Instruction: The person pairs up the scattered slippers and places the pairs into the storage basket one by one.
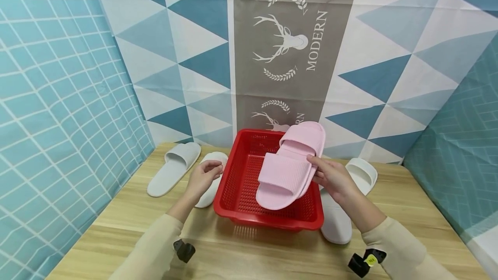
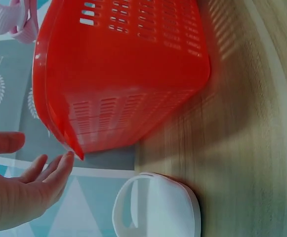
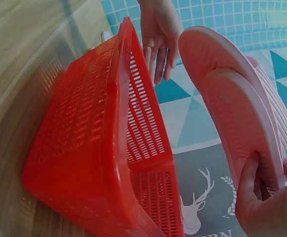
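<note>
A pair of pink slippers, stacked and offset, is held over the red basket. My right hand grips the pair by its right edge; in the right wrist view the thumb and fingers pinch the soles of the pink slippers. On the other side, my left hand is empty beside the basket's left rim, above a white slipper. The left wrist view shows that hand's fingers loosely extended near the rim of the red basket.
Another white slipper lies at the far left of the wooden table. Right of the basket are a white slipper and a further white one behind my right hand. A patterned curtain hangs behind the table.
</note>
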### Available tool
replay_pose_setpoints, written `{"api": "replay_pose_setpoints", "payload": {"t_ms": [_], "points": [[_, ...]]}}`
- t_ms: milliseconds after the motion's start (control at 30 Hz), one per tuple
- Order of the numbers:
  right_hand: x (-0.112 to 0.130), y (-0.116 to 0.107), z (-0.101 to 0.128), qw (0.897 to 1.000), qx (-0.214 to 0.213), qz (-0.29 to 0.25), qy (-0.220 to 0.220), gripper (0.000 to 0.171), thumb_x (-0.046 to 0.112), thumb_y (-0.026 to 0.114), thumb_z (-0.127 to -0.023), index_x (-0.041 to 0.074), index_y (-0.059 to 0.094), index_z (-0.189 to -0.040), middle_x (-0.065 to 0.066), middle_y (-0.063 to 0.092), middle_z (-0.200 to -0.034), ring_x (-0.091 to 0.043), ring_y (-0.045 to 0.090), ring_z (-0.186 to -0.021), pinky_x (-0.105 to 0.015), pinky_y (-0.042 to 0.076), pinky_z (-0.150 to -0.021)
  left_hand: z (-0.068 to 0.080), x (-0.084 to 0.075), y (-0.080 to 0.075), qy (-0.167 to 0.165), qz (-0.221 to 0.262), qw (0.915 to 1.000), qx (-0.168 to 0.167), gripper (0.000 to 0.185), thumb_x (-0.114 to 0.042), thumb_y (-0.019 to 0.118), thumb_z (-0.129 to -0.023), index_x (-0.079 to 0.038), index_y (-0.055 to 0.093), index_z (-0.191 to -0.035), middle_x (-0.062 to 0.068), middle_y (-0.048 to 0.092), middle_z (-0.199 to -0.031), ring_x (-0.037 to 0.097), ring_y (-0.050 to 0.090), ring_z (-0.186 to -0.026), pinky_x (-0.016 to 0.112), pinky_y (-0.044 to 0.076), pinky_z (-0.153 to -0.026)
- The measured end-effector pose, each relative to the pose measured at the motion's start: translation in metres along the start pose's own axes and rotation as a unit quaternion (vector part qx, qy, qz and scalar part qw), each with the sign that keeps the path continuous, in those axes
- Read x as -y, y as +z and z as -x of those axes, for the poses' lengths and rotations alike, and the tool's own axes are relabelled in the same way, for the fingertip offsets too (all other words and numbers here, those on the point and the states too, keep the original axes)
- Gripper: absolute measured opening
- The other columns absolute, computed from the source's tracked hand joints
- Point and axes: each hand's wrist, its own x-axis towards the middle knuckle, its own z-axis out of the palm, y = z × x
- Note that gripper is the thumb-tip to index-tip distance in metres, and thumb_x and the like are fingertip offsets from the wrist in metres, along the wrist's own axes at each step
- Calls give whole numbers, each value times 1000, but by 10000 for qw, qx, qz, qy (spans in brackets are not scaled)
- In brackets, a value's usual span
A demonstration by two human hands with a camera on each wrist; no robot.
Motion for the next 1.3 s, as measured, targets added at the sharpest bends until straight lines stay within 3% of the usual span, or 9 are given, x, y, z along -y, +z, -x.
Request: {"api": "replay_pose_setpoints", "payload": {"t_ms": [167, 300, 467, 700, 833, 1067, 1300], "points": [[3, 0, -4, 9992, 118, 389, -23, 68, 40, 59, -93, -2, 39, -142, 14, 66, -94, 0, 65, -87, -17, 55, -81, -5, 5, -2, -199, -33, 9994, 263, 35, -11, 54, -94, 11, 56, -121, 29, 63, -116, 21, 69, -95, 43, 53, -96], [5, 2, -11, 9986, 282, 449, -38, 68, 38, 58, -94, -3, 36, -144, 12, 65, -95, 0, 65, -87, -18, 56, -81, -7, 8, -3, -248, -81, 9989, 384, 34, -8, 54, -93, 14, 55, -119, 30, 64, -113, 14, 68, -88, 36, 56, -89], [6, 6, -20, 9970, 434, 639, -63, 65, 33, 56, -96, -6, 34, -143, 8, 65, -96, 0, 65, -86, -19, 56, -81, -9, 8, -3, -280, -12, 9985, 460, 35, -7, 55, -91, 14, 55, -119, 29, 65, -111, 12, 69, -84, 31, 58, -83], [7, 16, -34, 9951, 401, 908, -7, 59, 28, 57, -95, -10, 40, -137, 5, 65, -93, -1, 65, -82, -21, 57, -81, -8, 10, -6, -390, 71, 9982, 448, 30, -3, 56, -89, 14, 56, -114, 20, 70, -94, 8, 67, -73, 28, 59, -75], [9, 21, -46, 9943, 377, 996, 94, 60, 28, 57, -95, -10, 40, -137, -1, 67, -98, -2, 65, -83, -24, 57, -85, -7, 10, -7, -279, -46, 9981, 549, 28, -3, 58, -88, 14, 59, -111, 18, 71, -92, 7, 66, -71, 29, 60, -74], [8, 26, -69, 9938, 292, 1066, 110, 55, 26, 57, -95, -12, 45, -133, 5, 65, -78, -3, 67, -72, -23, 58, -76, -10, 9, -4, -290, -21, 9971, 697, 24, 1, 59, -87, 15, 62, -106, 9, 70, -83, 5, 64, -68, 25, 59, -70], [9, 30, -85, 9947, 269, 940, 316, 56, 24, 58, -94, -13, 43, -134, 5, 64, -75, -3, 66, -70, -24, 58, -75, -12, 10, -4, -397, -32, 9963, 758, 24, 1, 59, -87, 15, 61, -106, 4, 68, -80, 4, 63, -67, 24, 58, -70]]}}
